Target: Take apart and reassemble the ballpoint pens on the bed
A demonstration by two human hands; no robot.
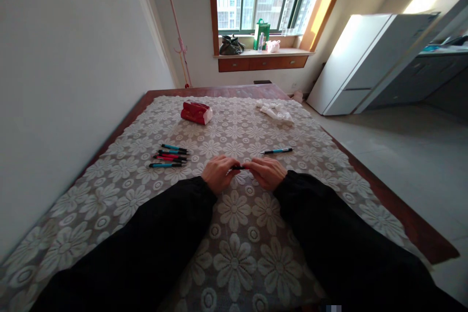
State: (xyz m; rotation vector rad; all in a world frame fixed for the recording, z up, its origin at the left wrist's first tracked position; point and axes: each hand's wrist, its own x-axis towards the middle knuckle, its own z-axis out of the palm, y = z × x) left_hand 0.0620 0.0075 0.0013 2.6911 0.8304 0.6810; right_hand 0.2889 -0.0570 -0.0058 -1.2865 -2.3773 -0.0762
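Grips a pen point(238, 167) over the middle of the cloth point(234, 258), roughly level; cannot tell whether touching the weave. Clamps its left end in the left hand point(219, 173) and its right end in the right hand point(268, 173), with fingertips brought close together. Exposes only a short dark stretch and a touch of red toward the right; cannot confirm whether whole or in parts.

Rates as partway, by judgement. Leaves the gripped pen unfinished, not yet laid down. Note several pens point(164, 165) grouped at left, nearly parallel, blue or red with black parts. Note also a lone pen point(278, 151), blue and black, just beyond the right hand, untouched, tip to the left. Cannot establish from this view which of these count as done and which as left.

Under materials, record slim, straight barrels, probably smooth plastic. Record raised pale flowers and rings on the grey-brown cloth, with reddish-brown wood bare along the edges of the table point(226, 91). Record farther back a red packet point(195, 113), boxy, soft-looking, pale at one end, and to its right a white bag point(276, 113), thin and crumpled.
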